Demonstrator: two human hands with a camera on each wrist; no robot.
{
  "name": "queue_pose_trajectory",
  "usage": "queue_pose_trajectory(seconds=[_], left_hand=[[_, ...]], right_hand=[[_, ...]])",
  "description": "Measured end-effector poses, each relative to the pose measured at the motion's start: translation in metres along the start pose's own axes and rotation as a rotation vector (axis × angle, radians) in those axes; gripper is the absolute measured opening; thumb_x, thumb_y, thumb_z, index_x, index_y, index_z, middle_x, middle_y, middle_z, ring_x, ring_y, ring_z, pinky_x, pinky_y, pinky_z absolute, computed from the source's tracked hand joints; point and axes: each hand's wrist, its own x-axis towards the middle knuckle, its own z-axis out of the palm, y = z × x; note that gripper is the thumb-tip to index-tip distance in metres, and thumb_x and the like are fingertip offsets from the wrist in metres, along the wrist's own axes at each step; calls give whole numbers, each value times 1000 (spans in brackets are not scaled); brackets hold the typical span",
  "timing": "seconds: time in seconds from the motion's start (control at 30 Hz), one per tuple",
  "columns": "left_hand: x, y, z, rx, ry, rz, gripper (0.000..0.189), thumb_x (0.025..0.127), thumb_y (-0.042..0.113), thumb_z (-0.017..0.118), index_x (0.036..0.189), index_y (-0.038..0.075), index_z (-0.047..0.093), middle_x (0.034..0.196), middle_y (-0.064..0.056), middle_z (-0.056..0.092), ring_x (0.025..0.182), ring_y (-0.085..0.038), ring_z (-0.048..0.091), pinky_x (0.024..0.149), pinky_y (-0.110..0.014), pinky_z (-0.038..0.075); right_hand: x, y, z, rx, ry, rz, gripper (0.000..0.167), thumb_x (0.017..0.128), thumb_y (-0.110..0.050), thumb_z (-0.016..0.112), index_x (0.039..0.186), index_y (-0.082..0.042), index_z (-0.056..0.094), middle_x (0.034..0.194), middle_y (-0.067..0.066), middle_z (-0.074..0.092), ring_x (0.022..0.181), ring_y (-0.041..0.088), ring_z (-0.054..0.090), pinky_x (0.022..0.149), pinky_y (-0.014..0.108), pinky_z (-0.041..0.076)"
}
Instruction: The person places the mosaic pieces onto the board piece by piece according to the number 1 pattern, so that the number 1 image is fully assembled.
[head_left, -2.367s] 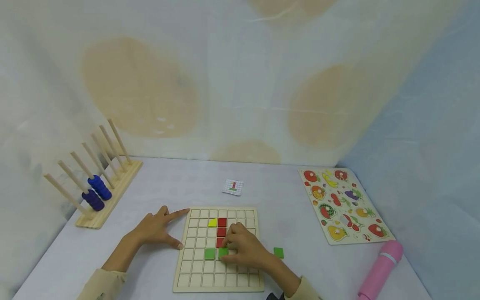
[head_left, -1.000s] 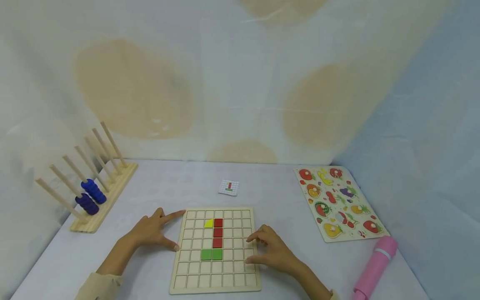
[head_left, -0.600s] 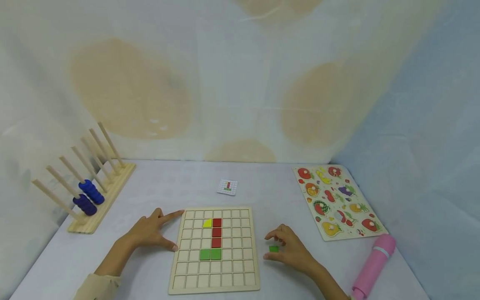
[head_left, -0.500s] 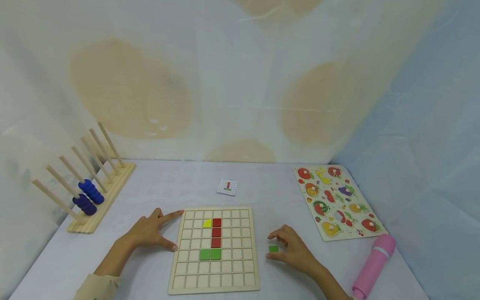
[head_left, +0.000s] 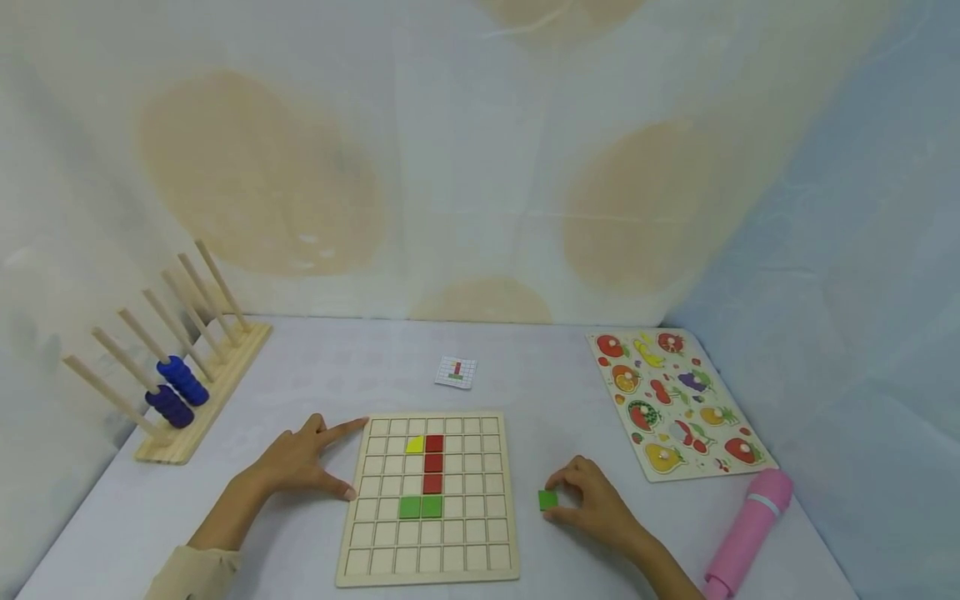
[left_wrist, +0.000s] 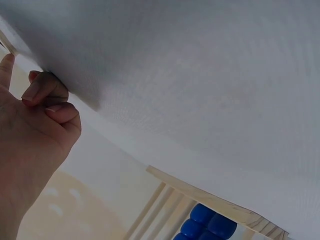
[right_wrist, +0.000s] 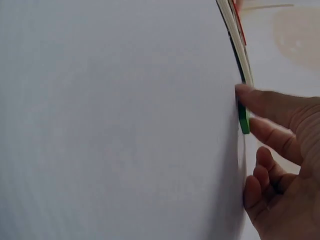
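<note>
A wooden grid board (head_left: pixel 465 558) lies on the table, holding a yellow tile (head_left: pixel 416 445) with a curved corner, a column of red tiles (head_left: pixel 433 463) and two green tiles (head_left: pixel 420 507) side by side. My left hand (head_left: pixel 303 457) touches the board's left edge, index finger at the top corner and thumb lower down, with the other fingers bent in the left wrist view. Right of the board, my right hand (head_left: pixel 592 504) pinches a loose green tile (head_left: pixel 547 500) between thumb and index finger. In the right wrist view that green tile (right_wrist: pixel 243 119) shows edge-on at the tabletop.
Behind the board lies a small pattern card (head_left: pixel 456 372). A wooden peg stand (head_left: pixel 217 385) with blue and purple beads stands at the left. At the right are a fruit puzzle board (head_left: pixel 678 408) and a pink cylinder (head_left: pixel 750 533). Cloth walls rise behind and beside the table.
My right hand left a green tile on the board beside the other one, moved right to the loose green tile, and its thumb and index finger closed on it. My left hand stayed at the board.
</note>
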Motion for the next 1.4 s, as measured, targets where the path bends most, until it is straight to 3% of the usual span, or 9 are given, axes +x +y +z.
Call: queue_pose_trajectory(seconds=[0.33, 0.5, 0.63, 0.93, 1.17, 1.4], left_hand=[[2, -3, 2, 5, 1, 2, 112, 52, 70, 85, 150, 34, 43, 94, -5, 40, 67, -19, 37, 60, -33, 32], [0, -2, 1, -2, -6, -3, 112, 52, 68, 85, 150, 33, 43, 95, -6, 40, 68, -20, 38, 60, -33, 32], [0, -2, 1, -7, -8, -4, 112, 53, 68, 85, 150, 33, 43, 95, -6, 40, 67, -20, 38, 60, -33, 32], [1, -3, 1, -7, -5, 8, 112, 53, 69, 85, 151, 35, 42, 95, -5, 40, 68, -20, 37, 60, -33, 32], [1, -5, 2, -13, -1, 14, 111, 53, 69, 85, 151, 36, 41, 96, -5, 40, 67, -20, 37, 59, -33, 32], [1, -4, 2, -4, -2, 9, 112, 53, 69, 85, 151, 36, 41, 95, -5, 40, 67, -20, 37, 59, -33, 32]], right_hand=[[-3, -1, 4, -27, 46, -56, 23, 74, -24, 87, 88, -19, 70, 88, -8, 49, 88, 6, 44, 81, 23, 44], [-2, -7, 5, 68, 75, -120, 23, 74, -22, 87, 90, -22, 70, 89, -7, 53, 88, 7, 51, 81, 23, 47], [-1, -14, 6, 142, 58, -175, 23, 76, -20, 86, 93, -20, 70, 90, 0, 54, 88, 14, 53, 79, 24, 46], [7, -38, 14, 190, 14, -200, 24, 76, -19, 85, 95, -20, 70, 92, 8, 55, 89, 24, 53, 78, 27, 46], [18, -52, 26, 224, -20, -217, 25, 75, -19, 86, 94, -20, 70, 93, 6, 54, 90, 18, 51, 78, 29, 45], [28, -63, 40, 240, -32, -277, 23, 76, -18, 85, 94, -17, 70, 92, 7, 54, 88, 24, 50, 77, 29, 45]])
